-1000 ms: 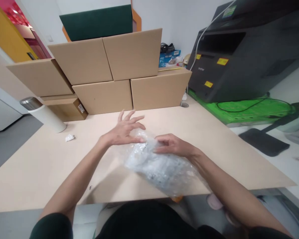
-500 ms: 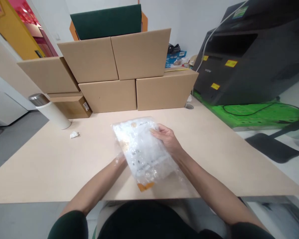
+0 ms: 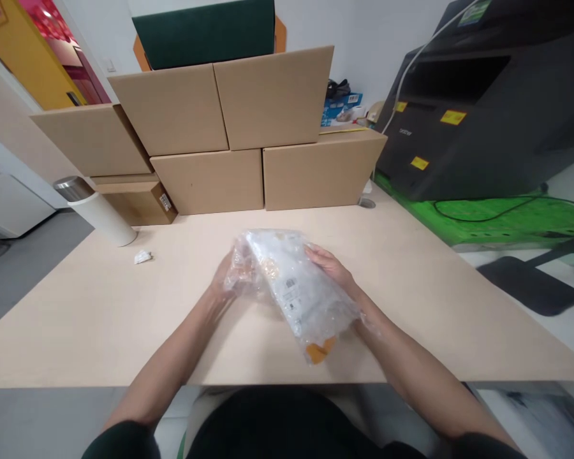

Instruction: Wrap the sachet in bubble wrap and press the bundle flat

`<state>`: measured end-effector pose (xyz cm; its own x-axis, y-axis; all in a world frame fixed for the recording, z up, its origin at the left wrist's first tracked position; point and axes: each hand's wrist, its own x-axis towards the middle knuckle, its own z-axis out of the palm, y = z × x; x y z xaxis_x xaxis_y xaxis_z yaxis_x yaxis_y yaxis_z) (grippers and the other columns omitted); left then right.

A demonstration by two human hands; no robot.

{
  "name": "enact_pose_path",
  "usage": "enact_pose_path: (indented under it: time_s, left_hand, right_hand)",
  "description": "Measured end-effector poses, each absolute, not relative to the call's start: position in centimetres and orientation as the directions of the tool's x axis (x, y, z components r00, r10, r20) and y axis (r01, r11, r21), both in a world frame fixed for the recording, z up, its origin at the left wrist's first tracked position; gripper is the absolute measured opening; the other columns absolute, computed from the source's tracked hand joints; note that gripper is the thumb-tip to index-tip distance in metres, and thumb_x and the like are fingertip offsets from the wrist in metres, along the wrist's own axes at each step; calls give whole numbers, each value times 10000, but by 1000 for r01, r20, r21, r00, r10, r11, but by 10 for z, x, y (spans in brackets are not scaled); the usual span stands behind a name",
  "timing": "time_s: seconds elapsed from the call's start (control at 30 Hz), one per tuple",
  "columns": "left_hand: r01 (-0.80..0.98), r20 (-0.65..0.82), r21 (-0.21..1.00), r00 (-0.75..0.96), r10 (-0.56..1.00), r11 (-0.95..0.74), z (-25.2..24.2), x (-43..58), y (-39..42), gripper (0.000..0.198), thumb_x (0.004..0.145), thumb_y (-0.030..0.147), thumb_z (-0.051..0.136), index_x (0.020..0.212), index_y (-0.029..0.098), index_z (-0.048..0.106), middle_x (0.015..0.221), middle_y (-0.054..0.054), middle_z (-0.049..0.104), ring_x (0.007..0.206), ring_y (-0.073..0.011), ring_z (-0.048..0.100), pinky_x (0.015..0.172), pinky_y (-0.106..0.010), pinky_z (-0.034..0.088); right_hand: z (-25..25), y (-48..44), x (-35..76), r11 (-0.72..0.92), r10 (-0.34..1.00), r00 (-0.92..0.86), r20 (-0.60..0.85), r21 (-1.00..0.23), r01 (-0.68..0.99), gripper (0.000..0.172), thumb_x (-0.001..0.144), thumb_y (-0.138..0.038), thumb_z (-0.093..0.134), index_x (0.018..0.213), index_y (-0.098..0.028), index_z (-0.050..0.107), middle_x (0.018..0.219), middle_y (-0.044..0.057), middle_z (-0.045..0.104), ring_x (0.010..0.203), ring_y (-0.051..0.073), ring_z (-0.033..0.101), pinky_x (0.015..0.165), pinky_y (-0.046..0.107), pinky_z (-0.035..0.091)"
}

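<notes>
A white package in clear, crinkled plastic (image 3: 299, 287) hangs tilted above the light wooden table, with small printed labels and an orange patch at its lower end. My right hand (image 3: 332, 268) grips its upper right side, thumb on top and the other fingers behind it. On the other side my left hand (image 3: 227, 271) is closed at the loose, bunched plastic at the upper left. The wrap covers part of its fingers.
Cardboard boxes (image 3: 205, 183) line the back of the table (image 3: 76, 319). A white bottle with a metal cap (image 3: 103, 217) and a crumpled white scrap (image 3: 143, 257) are at the left. A large dark printer (image 3: 463, 134) is at the right, above a green surface (image 3: 497, 220).
My left hand has come out from behind the package to its left side, with bunched plastic at the fingers. The package has moved and tilted, its lower end shifting right.
</notes>
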<state>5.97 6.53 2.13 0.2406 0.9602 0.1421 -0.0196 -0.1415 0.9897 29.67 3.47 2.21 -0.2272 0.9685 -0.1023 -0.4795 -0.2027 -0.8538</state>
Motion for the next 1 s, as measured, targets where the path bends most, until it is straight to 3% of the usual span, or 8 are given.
enact_pose_path:
  time_s: [0.07, 0.13, 0.23, 0.33, 0.43, 0.6, 0.83, 1.0]
  left_hand:
    - [-95, 133, 989, 231, 964, -114, 30, 52, 65, 808, 969, 681, 174, 1254, 99, 657, 1016, -118, 738, 864, -247, 726, 763, -354, 607]
    - [-284, 81, 959, 278, 957, 1, 33, 49, 60, 616, 938, 647, 442, 1332, 201, 602, 1203, -110, 709, 1092, -288, 685, 950, -437, 545]
    - [-169, 124, 982, 267, 956, -80, 23, 59, 47, 515, 901, 503, 625, 1351, 259, 577, 1369, -73, 623, 1325, -296, 526, 1135, -434, 381]
    - [-94, 117, 991, 207, 971, -99, 4, 78, 39, 479, 900, 526, 609, 1264, 215, 619, 1295, -93, 659, 1270, -306, 558, 1111, -445, 397]
    - [-196, -121, 966, 233, 965, 169, -8, 88, 41, 539, 850, 598, 629, 1178, 171, 647, 1163, -130, 712, 1138, -336, 638, 1004, -484, 482]
    - [-300, -190, 888, 451, 872, 349, -3, 80, 47, 641, 831, 621, 646, 1289, 178, 580, 1209, -157, 695, 1152, -345, 639, 995, -484, 488]
    - [112, -95, 991, 223, 970, 71, -13, 69, 58, 947, 792, 484, 734, 1537, 176, 238, 1337, -196, 573, 1185, -356, 604, 975, -509, 500]
    - [647, 236, 658, 308, 922, -385, -20, 58, 68, 811, 861, 507, 631, 1551, 236, 302, 1641, -187, 148, 1504, -418, 169, 1158, -635, 239]
  right_hand:
    - [23, 34, 297, -197, 970, -223, -98, -855, -480, 321, 758, -402, 775, 1017, -225, 704, 892, 19, 752, 724, 187, 696, 713, 316, 533]
    - [22, 35, 294, -187, 974, -205, -101, -868, -459, 337, 768, -424, 762, 1032, -223, 703, 905, 29, 754, 754, 204, 704, 715, 330, 540]
    - [20, 39, 288, -166, 984, -126, -123, -889, -426, 390, 750, -483, 764, 1041, -232, 697, 931, 27, 751, 799, 220, 707, 714, 342, 547]
    - [16, 44, 281, -147, 986, 13, -167, -903, -403, 434, 648, -511, 822, 944, -225, 683, 827, -3, 727, 718, 192, 675, 650, 308, 527]
    - [11, 48, 275, -136, 970, 148, -194, -933, -334, 456, 583, -564, 830, 773, -215, 606, 630, -47, 616, 559, 142, 564, 545, 271, 451]
    - [-3, 52, 269, -78, 955, 277, -106, -991, -110, 483, 688, -607, 714, 654, -239, 402, 544, -89, 388, 510, 103, 384, 485, 245, 317]
    - [-33, 77, 271, 15, 943, 321, 90, -973, 229, 370, 747, -572, 630, 785, -227, 503, 858, 31, 582, 835, 218, 559, 780, 384, 495]
    - [-41, 80, 282, 258, 893, 197, 405, -818, 514, 504, 832, -481, 594, 1246, -204, 522, 1475, 158, 445, 1386, 304, 384, 1144, 530, 311]
